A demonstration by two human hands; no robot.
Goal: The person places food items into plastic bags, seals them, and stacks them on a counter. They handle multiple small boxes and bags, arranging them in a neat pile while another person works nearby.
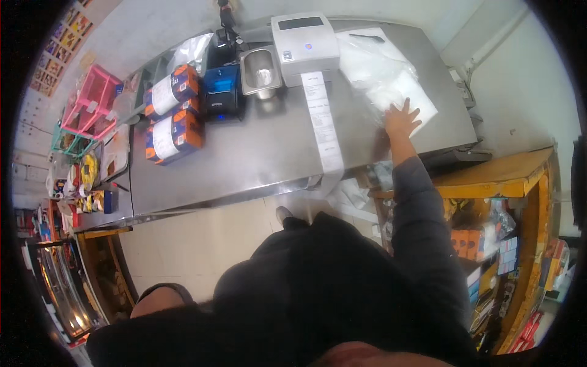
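Note:
My right hand (pixel 402 118) rests with its fingers spread on the near end of a white flat stack (pixel 390 59), partly covered by a clear plastic bag (pixel 377 91). A small dark tool (pixel 367 37) lies at the far end of that stack. Left of my hand, a white label printer (pixel 305 43) has a long strip of printed labels (pixel 323 121) running from its front and over the edge of the steel table (pixel 257 151). My left hand is out of view; only a bit of bare arm (pixel 158 300) shows at lower left.
Left of the printer stand a steel container (pixel 261 71), a blue and black receipt printer (pixel 223 94) and orange and blue boxes (pixel 174 135). Pink baskets (pixel 91 103) sit farther left. A wooden shelf unit (pixel 490 183) with packed goods stands at my right, below the table's height.

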